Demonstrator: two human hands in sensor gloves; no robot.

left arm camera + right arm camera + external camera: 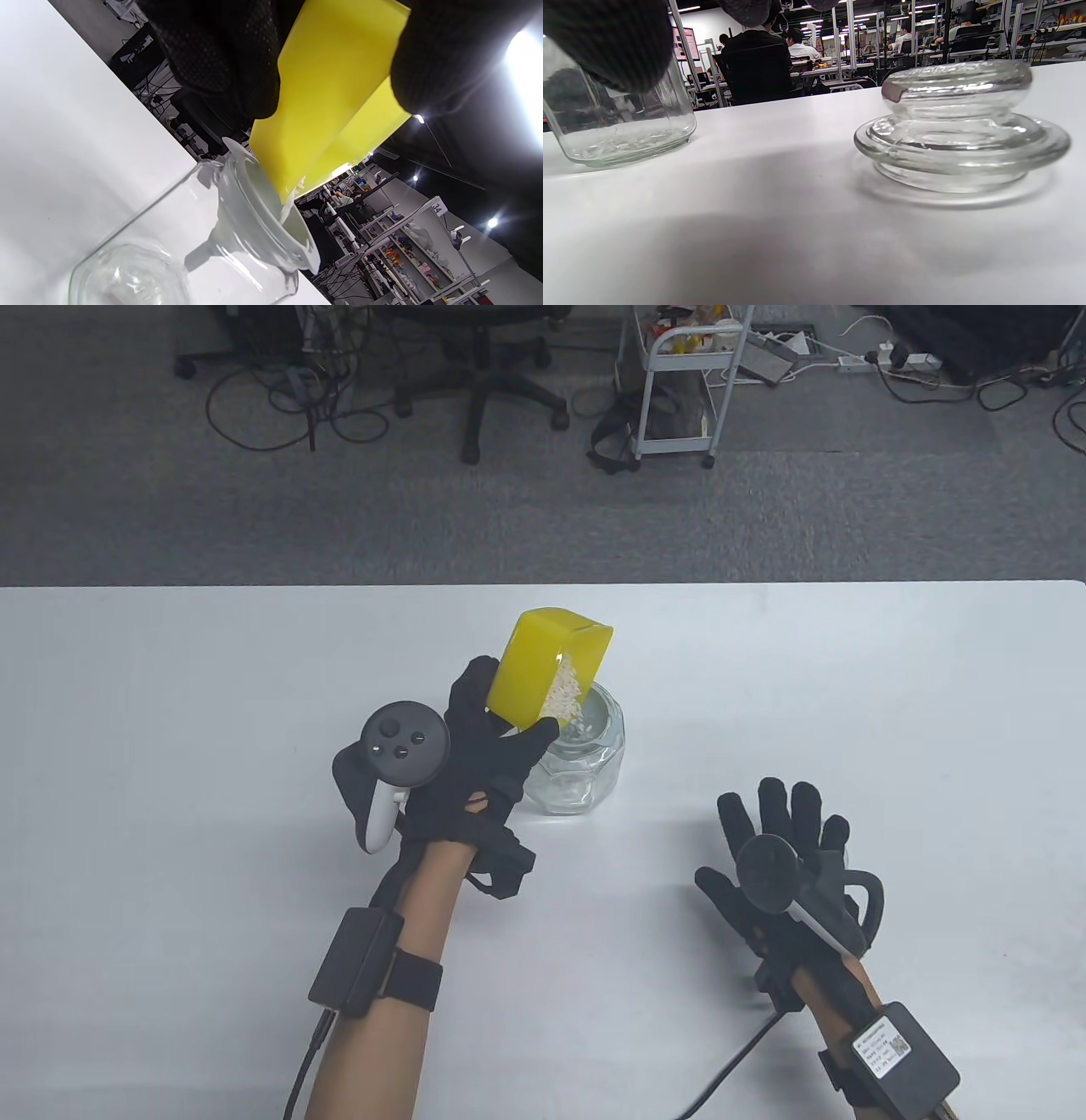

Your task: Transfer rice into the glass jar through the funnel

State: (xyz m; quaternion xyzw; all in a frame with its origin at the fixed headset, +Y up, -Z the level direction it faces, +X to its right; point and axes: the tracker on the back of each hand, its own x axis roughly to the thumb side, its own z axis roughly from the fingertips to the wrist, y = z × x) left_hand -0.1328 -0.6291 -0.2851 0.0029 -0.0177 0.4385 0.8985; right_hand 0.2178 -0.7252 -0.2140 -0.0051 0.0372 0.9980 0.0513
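My left hand (506, 704) grips a yellow rectangular container (543, 666) and holds it tilted over a clear funnel (594, 717) that sits in the mouth of a glass jar (577, 772). White rice (563, 691) lies at the container's low edge and spills into the funnel. In the left wrist view the container (331, 93) has its corner over the funnel (254, 212), above the jar (140, 254). My right hand (776, 814) rests flat on the table with fingers spread and holds nothing, to the right of the jar.
A glass lid (961, 123) lies on the white table (170, 814) close to my right hand in the right wrist view, with the jar (619, 127) to its left. The lid does not show in the table view. An office chair and a cart stand beyond the far edge.
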